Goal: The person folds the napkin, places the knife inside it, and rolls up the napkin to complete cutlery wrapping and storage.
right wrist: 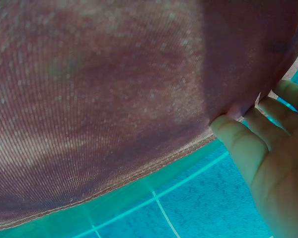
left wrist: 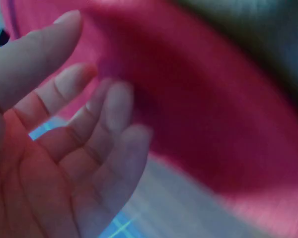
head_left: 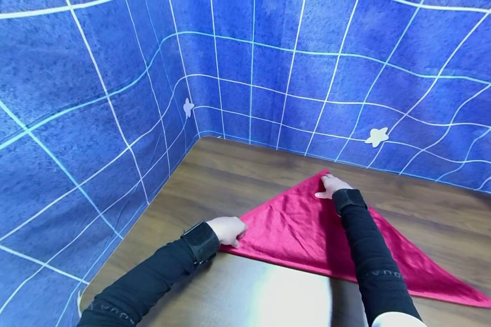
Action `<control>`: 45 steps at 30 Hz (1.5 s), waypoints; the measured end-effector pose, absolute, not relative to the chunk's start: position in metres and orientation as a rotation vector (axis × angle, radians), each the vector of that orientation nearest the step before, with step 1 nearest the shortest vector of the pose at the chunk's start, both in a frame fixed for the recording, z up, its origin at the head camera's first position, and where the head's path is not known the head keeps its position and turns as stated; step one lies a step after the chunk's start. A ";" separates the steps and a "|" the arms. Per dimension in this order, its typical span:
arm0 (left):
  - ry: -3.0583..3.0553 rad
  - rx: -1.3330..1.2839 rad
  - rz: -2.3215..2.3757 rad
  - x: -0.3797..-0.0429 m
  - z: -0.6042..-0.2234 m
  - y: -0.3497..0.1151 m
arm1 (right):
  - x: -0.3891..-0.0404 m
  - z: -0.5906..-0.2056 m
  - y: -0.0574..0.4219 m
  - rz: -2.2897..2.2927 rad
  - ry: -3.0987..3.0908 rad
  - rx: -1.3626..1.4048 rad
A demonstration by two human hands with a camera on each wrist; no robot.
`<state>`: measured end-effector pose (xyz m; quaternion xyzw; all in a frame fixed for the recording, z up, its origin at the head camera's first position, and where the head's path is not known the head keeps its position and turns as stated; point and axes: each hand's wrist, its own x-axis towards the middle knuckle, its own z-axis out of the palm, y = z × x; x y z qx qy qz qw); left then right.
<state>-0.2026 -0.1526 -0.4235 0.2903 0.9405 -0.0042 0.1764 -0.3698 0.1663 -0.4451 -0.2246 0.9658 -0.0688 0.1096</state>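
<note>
A crimson cloth (head_left: 286, 222), shiny and triangular, lies flat on the wooden table with light creases in it. At its left corner is my left hand (head_left: 227, 230); the left wrist view shows this hand (left wrist: 64, 144) with loosely bent fingers and the thumb apart from them, close to the cloth (left wrist: 203, 114). Near the far corner my right hand (head_left: 333, 185) rests on the cloth with fingers extended. In the right wrist view the fingertips of the right hand (right wrist: 273, 148) touch the hemmed edge of the cloth (right wrist: 114, 99).
Blue fabric walls (head_left: 270, 68) with pale grid lines stand along the left and back of the brown wooden table (head_left: 221, 177). White star shapes (head_left: 377, 137) show on the walls. A bright glare lies on the near part of the table.
</note>
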 end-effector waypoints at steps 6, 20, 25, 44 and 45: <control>2.616 0.841 0.079 -0.199 -0.435 -0.152 | -0.367 -0.444 0.163 -0.193 2.850 -0.641; 2.513 0.797 -0.015 -0.211 -0.436 -0.142 | -0.346 -0.430 0.138 -0.235 3.049 -0.783; 2.508 0.790 -0.021 -0.211 -0.436 -0.141 | -0.297 -0.412 0.097 -0.284 3.058 -1.162; 2.517 0.806 0.048 -0.212 -0.437 -0.139 | -0.176 -0.436 0.024 -0.245 2.478 -1.504; 2.516 0.810 0.059 -0.211 -0.437 -0.140 | -0.175 -0.438 0.024 -0.225 2.475 -1.516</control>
